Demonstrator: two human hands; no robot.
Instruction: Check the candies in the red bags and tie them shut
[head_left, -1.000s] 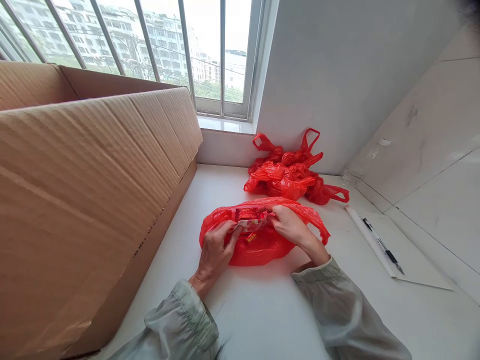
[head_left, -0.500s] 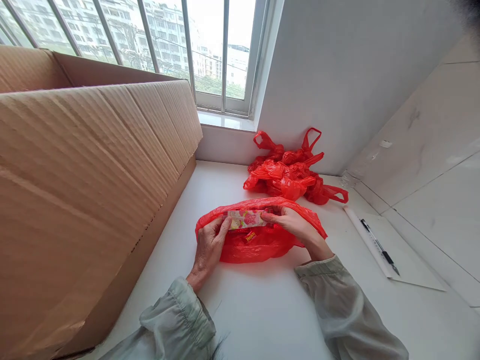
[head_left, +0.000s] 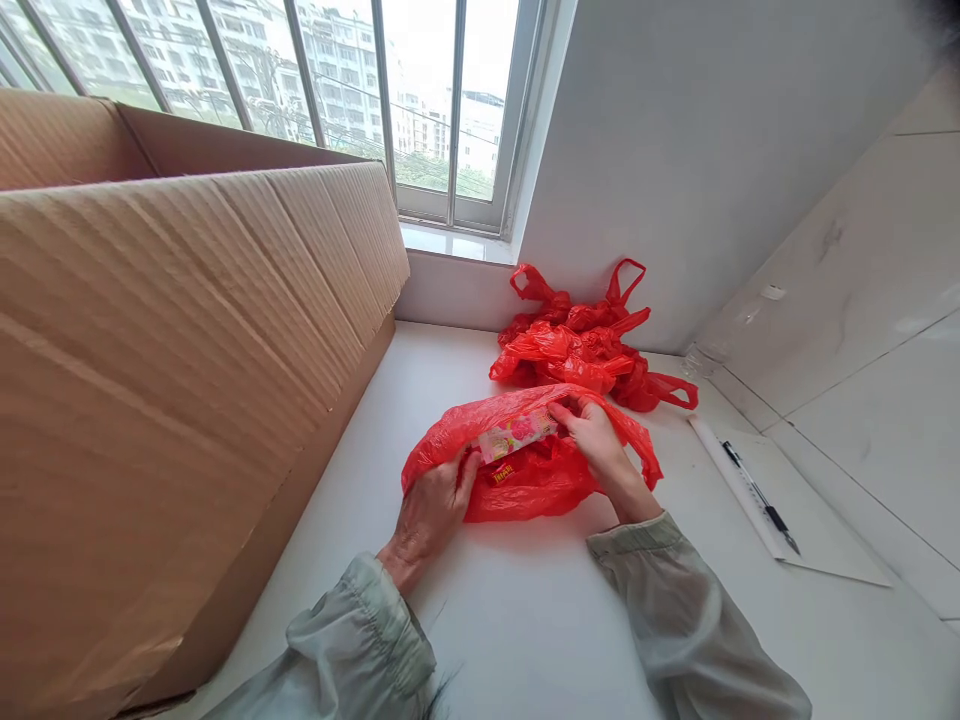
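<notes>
A person's two bare hands are at work over an open red plastic bag (head_left: 536, 502), which rests on a white table (head_left: 517, 625). A flat printed packet (head_left: 517, 433), whitish with pink and green markings, lies across the bag's mouth, its right end slightly higher than its left. The right hand (head_left: 598, 442) grips the packet's right end between thumb and fingers. The left hand (head_left: 429, 505) has its thumb at the packet's left end; its fingertips are hidden by the bag and packet, and whether it is closed on the packet cannot be told. Just below the packet, within the bag, a small red wrapper (head_left: 503, 473) with yellow lettering is visible.

Directly behind, near the wall, sits a heap of knotted red bags (head_left: 562, 345) with looped handles. To the left stands a large open cardboard box (head_left: 195, 380), beneath a barred window (head_left: 424, 110). To the right, a black-gripped pen (head_left: 759, 495) lies on a white pad (head_left: 821, 515). A clear bottle (head_left: 712, 345) is in the far right corner. Both forearms are in grey-green sleeves (head_left: 682, 610).
</notes>
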